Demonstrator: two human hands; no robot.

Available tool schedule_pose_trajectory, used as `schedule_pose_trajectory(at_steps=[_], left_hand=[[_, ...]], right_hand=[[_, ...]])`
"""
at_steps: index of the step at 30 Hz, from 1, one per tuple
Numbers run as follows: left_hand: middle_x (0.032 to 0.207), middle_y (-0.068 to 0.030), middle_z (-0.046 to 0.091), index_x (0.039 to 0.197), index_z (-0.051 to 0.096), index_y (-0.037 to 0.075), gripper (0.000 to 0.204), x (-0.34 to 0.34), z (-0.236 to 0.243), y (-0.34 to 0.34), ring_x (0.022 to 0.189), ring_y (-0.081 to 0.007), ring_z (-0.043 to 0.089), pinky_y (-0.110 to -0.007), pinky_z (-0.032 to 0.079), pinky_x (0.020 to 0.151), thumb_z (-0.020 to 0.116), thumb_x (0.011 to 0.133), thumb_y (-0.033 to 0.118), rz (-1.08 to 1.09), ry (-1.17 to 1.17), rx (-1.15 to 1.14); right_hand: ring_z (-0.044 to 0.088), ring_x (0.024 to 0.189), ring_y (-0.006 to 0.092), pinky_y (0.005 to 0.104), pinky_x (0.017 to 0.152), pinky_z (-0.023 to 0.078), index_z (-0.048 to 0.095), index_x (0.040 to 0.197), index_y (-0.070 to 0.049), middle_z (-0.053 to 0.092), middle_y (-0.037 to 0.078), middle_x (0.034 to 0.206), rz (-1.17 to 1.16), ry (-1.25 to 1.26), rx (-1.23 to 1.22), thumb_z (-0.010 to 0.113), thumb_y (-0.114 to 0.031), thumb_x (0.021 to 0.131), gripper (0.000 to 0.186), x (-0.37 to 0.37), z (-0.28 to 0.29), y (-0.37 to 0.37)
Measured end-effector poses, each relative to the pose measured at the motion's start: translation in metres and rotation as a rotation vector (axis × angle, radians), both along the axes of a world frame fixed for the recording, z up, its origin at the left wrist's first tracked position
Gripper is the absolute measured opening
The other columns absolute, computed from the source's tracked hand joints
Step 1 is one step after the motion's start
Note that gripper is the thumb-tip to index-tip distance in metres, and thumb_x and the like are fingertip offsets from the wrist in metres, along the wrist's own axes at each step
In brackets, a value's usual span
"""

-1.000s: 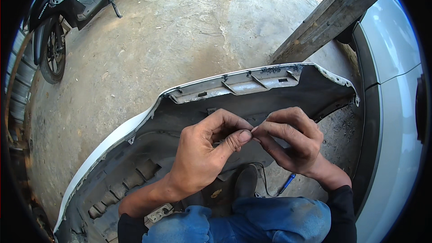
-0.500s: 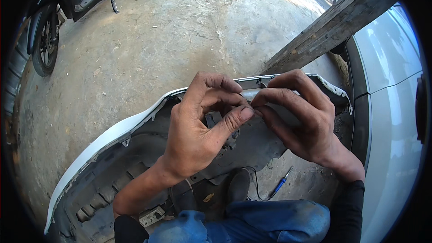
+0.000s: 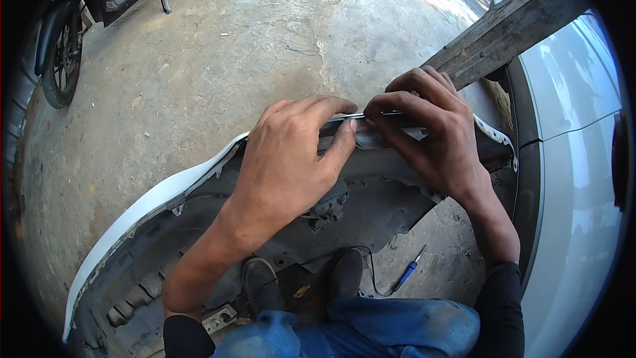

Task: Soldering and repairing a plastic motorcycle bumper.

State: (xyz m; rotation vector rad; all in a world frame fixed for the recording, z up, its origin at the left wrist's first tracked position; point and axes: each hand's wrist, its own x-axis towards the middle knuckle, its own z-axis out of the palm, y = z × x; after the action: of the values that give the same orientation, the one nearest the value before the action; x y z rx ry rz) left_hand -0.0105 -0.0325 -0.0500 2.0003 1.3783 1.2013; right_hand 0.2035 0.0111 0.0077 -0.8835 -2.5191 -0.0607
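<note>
A white car bumper (image 3: 142, 211) lies with its dark inner side facing up. At its far edge, my left hand (image 3: 291, 142) grips the rim between thumb and fingers. Close beside it, my right hand (image 3: 430, 129) is closed in a pinch at the same edge, thumb against fingertips. Whatever small thing sits in that pinch is hidden by the fingers. A blue-handled soldering iron (image 3: 407, 274) with a dark cord rests on the concrete to the right of my feet.
A power strip (image 3: 220, 319) lies near my left shoe (image 3: 262, 284). On the right stand a silver car (image 3: 576, 179) and a slanting wooden post (image 3: 510, 33). A motor scooter (image 3: 63, 59) is parked at the far left on the concrete floor (image 3: 218, 73).
Both hands have moved forward from above the bumper's inner side to its far rim. My left hand has taken hold of the edge there, and the right fingers now pinch beside it.
</note>
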Motion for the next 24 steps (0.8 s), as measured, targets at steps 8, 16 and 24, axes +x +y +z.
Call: schedule_pose_trajectory(at_steps=[8,16,24], left_hand=[[0.105,-0.0237,0.077,0.114,0.077,-0.001,0.031,0.005,0.010,0.001,0.104,-0.0387,0.075,-0.043,0.055,0.094,0.075,0.093,0.022,0.016,-0.053,-0.142],[0.099,-0.0233,0.077,0.111,0.078,-0.001,0.030,0.007,0.009,0.002,0.096,-0.0374,0.077,-0.041,0.058,0.087,0.075,0.091,0.020,0.041,-0.036,-0.141],[0.097,-0.0231,0.077,0.111,0.078,0.000,0.030,0.007,0.014,0.002,0.095,-0.0370,0.078,-0.041,0.058,0.087,0.075,0.092,0.022,0.050,-0.036,-0.189]], right_hand=[[0.066,0.088,0.0242,0.0375,0.078,0.052,0.079,0.100,-0.008,0.067,0.007,0.093,-0.024,0.035,-0.037,0.088,-0.008,0.077,0.024,-0.005,0.001,-0.004],[0.065,0.090,0.0225,0.0369,0.079,0.052,0.082,0.099,-0.010,0.067,0.005,0.095,-0.013,0.015,-0.052,0.088,-0.007,0.076,0.025,0.000,0.001,-0.004],[0.065,0.100,0.0241,0.0394,0.091,0.051,0.082,0.107,-0.016,0.066,0.004,0.102,0.003,-0.004,-0.081,0.083,-0.012,0.082,0.026,0.011,0.003,-0.005]])
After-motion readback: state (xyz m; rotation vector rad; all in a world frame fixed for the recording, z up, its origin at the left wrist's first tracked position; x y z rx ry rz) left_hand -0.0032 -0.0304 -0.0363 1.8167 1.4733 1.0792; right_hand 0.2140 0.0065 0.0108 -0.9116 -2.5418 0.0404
